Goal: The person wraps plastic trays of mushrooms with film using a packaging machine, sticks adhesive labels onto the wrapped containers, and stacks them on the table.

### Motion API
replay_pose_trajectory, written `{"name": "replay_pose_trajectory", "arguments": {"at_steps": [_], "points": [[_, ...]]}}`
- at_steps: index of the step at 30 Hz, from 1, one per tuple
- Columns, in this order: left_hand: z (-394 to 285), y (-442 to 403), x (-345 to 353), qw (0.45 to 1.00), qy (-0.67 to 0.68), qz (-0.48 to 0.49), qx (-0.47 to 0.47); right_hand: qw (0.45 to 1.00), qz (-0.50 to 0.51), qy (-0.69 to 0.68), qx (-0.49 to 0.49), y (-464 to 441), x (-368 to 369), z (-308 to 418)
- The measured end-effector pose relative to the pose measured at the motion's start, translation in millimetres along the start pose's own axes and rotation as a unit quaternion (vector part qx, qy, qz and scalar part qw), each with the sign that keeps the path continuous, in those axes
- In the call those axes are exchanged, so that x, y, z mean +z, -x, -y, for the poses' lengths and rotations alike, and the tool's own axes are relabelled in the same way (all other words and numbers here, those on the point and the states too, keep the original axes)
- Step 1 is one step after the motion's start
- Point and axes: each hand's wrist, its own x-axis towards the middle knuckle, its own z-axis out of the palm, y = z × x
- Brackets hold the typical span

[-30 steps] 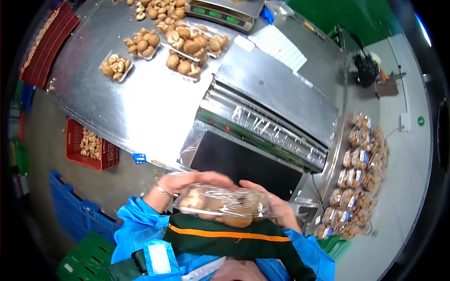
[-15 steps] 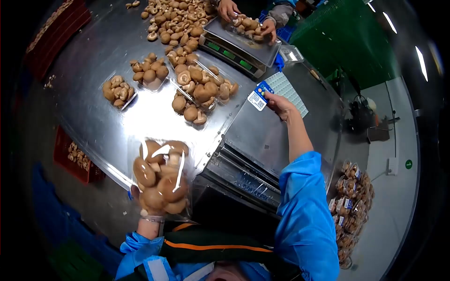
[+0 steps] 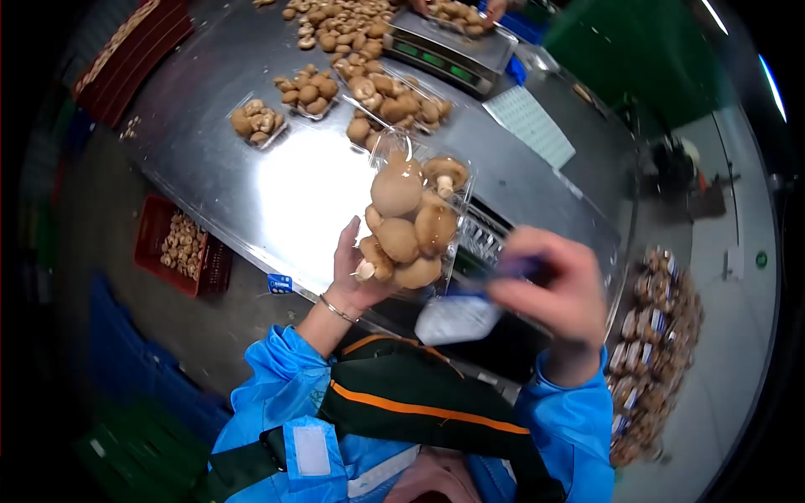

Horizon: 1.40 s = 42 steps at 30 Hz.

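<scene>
Left hand [image 3: 355, 280] grasps the pack [image 3: 412, 221] by its near left corner, thumb along the side. Right hand [image 3: 553, 281] pinches 1 label [image 3: 457, 320] (motion-blurred, print unreadable) just off the pack's near right corner; can't tell if they touch. My take: keep the left steady and the pack's top level; hold the label by its edge only so it doesn't fold; slow the right wrist near the pack. Beyond the left grip: 2 small trays [image 3: 277, 134]. Beyond the right: sheet [image 3: 532, 126], then scale [image 3: 440, 57] farther out.
</scene>
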Motion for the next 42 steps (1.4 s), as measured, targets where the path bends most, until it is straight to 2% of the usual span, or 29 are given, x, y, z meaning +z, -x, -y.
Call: {"name": "replay_pose_trajectory", "arguments": {"at_steps": [1,3,4,5,6,7,8,9,11,12,13,14,15,17,18,19,21,22,23,26,27,28,29,30,31,34,37,40,42], "points": [[14.1,0.1,1.6,0.995,-0.078,-0.063,-0.004,0.994,-0.003,0.01,0.105,3.6,11.1,-7.4],[39.1,7.4,-6.1,0.993,-0.112,0.009,-0.023,0.97,-0.113,-0.177,0.122,16.0,33.9,-50.7],[52.4,9.6,-2.9,0.963,-0.268,-0.024,0.005,0.976,-0.15,-0.101,0.123,32.8,28.6,-63.5],[65.9,10.0,-4.4,0.965,-0.247,-0.085,-0.006,0.974,-0.185,-0.023,0.128,49.2,22.8,-67.9],[76.8,9.8,-6.3,0.972,-0.217,-0.086,-0.031,0.95,-0.298,0.013,0.096,64.8,29.7,-64.4],[86.9,9.2,-8.3,0.977,-0.187,-0.087,-0.058,0.911,-0.391,0.114,0.071,79.2,26.0,-79.0],[99.4,8.4,-10.1,0.968,-0.201,-0.134,-0.068,0.869,-0.444,0.216,0.019,93.0,24.3,-86.7],[114.9,4.6,-6.2,0.968,-0.199,-0.136,-0.069,0.811,-0.49,0.319,-0.03,105.4,22.9,-91.5],[144.2,-7.8,2.9,0.969,-0.131,-0.151,-0.144,0.849,-0.335,0.401,-0.079,143.0,35.4,-85.0],[153.2,-14.9,-2.1,0.964,-0.13,-0.186,-0.141,0.836,-0.225,0.493,-0.085,161.5,54.5,-89.4],[164.4,-19.6,-8.1,0.959,-0.193,-0.15,-0.144,0.903,-0.198,0.374,-0.073,179.8,66.1,-82.0],[176.9,-28.3,-9.4,0.949,-0.206,-0.191,-0.143,0.924,-0.14,0.321,-0.152,203.0,59.9,-85.3],[191.5,-38.3,-12.6,0.937,-0.218,-0.232,-0.144,0.92,-0.154,0.304,-0.193,230.3,53.1,-91.2],[235.4,-50.6,4.1,0.939,-0.212,-0.171,-0.208,0.883,-0.289,0.357,-0.1,286.0,26.2,-101.9],[255.6,-56.7,3.1,0.929,-0.23,-0.121,-0.262,0.828,-0.495,0.258,-0.059,300.2,12.9,-111.8],[275.8,-62.2,-8.8,0.916,-0.264,-0.117,-0.278,0.752,-0.649,-0.114,-0.028,298.9,11.1,-113.7],[323.5,-69.7,-24.5,0.822,-0.421,-0.019,-0.384,0.617,-0.588,-0.513,-0.102,338.4,-7.7,-149.1],[361.8,-75.9,-34.2,0.75,-0.512,0.017,-0.419,0.588,-0.578,-0.566,-0.02,361.1,-7.9,-162.2],[383.5,-74.9,-33.2,0.704,-0.551,0.144,-0.425,0.553,-0.6,-0.575,-0.063,380.2,-12.0,-175.4],[428.7,-88.5,-54.0,0.475,-0.682,0.342,-0.438,0.431,-0.725,-0.526,-0.108,460.4,-30.5,-175.2],[443.6,-87.6,-46.4,0.47,-0.673,0.359,-0.444,0.39,-0.767,-0.496,-0.116,497.0,-35.3,-172.5],[450.3,-88.9,-44.9,0.471,-0.669,0.368,-0.441,0.436,-0.796,-0.405,-0.109,543.5,-35.4,-180.7],[456.1,-89.2,-42.9,0.474,-0.665,0.376,-0.438,0.462,-0.789,-0.343,-0.215,587.4,-37.7,-187.2],[457.4,-94.1,-38.1,0.479,-0.672,0.372,-0.424,0.421,-0.88,-0.167,-0.146,622.0,-48.5,-184.0],[454.2,-98.8,-35.1,0.473,-0.694,0.362,-0.404,0.392,-0.907,-0.11,-0.104,665.8,-49.0,-186.8],[431.5,-110.3,-38.4,0.505,-0.722,0.252,-0.401,0.3,-0.953,-0.044,-0.015,761.1,-51.5,-200.6],[411.2,-115.4,-38.6,0.536,-0.729,0.171,-0.391,0.191,-0.976,-0.041,0.099,796.8,-70.1,-237.7],[395.1,-110.5,-38.6,0.58,-0.712,0.104,-0.381,0.276,-0.953,-0.01,0.127,821.1,-78.3,-291.0],[383.8,-105.3,-36.2,0.595,-0.71,0.085,-0.367,0.29,-0.942,-0.168,0.019,776.1,-101.6,-250.7]]}}
